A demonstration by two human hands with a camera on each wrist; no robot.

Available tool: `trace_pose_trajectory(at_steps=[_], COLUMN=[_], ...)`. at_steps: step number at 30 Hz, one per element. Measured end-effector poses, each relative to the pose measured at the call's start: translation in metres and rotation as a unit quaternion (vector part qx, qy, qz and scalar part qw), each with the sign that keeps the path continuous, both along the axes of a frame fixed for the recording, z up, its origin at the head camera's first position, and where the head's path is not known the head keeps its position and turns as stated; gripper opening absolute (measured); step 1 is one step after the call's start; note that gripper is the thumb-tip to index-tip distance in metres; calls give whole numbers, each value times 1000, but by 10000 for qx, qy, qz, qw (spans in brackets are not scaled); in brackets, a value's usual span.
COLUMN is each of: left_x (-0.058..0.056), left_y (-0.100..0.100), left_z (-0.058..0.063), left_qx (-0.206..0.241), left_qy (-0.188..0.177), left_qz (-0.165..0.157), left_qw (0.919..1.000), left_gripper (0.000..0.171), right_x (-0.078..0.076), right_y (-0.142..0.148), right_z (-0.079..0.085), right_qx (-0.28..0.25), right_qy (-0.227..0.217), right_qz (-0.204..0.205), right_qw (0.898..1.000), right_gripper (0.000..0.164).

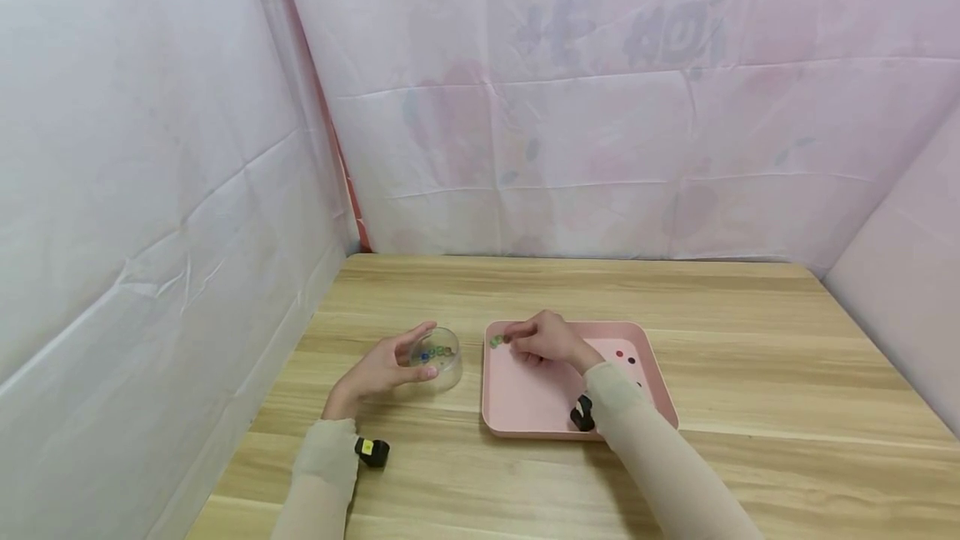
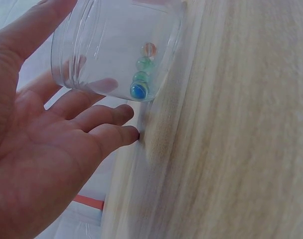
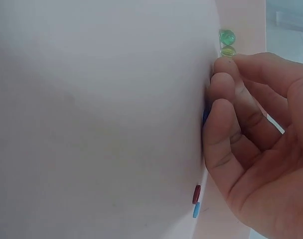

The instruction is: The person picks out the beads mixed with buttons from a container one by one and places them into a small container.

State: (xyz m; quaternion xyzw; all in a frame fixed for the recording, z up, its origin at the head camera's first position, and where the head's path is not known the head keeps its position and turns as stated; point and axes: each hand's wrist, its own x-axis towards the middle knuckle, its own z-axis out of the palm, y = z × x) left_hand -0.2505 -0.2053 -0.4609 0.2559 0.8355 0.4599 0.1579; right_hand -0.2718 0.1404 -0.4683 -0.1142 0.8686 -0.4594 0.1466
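My left hand (image 1: 382,369) grips a clear plastic jar (image 1: 448,377), thumb on the near side and fingers on the far side. The jar stands upright on the table. Several glass marbles (image 2: 140,89), blue, green and orange-streaked, lie at its bottom in the left wrist view. Over the back left part of a pink tray (image 1: 525,407), my right hand (image 1: 551,337) has its thumb and index fingertips together on a brownish marble (image 1: 507,339), mostly hidden by the fingers. Beside those tips sit a green marble (image 3: 227,37) and a yellow-green marble (image 3: 228,51).
Small flat pieces lie in the tray's right part, among them a red disc (image 1: 619,353) and a dark disc (image 1: 632,361). A raised rim surrounds the tray. White and pink sheets (image 1: 525,148) hang behind and beside the wooden table (image 1: 765,373).
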Motion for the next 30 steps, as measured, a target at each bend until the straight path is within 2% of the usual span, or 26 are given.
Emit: trace_pose_trajectory(at_steps=[10, 20, 30], left_x=[-1, -1, 0], left_y=[0, 0, 1], left_z=[-1, -2, 0], left_qx=[-34, 1, 66], left_qy=[39, 3, -34], left_qz=[-13, -15, -44], left_qw=[10000, 10000, 10000], left_gripper=[87, 87, 88], right_x=[1, -3, -2], right_y=[-9, -11, -13], right_z=[-2, -8, -7], right_qx=[546, 691, 684], right_qy=[414, 729, 638], right_qz=[95, 78, -56], right_qw=[9976, 9949, 9956], right_gripper=[15, 14, 10])
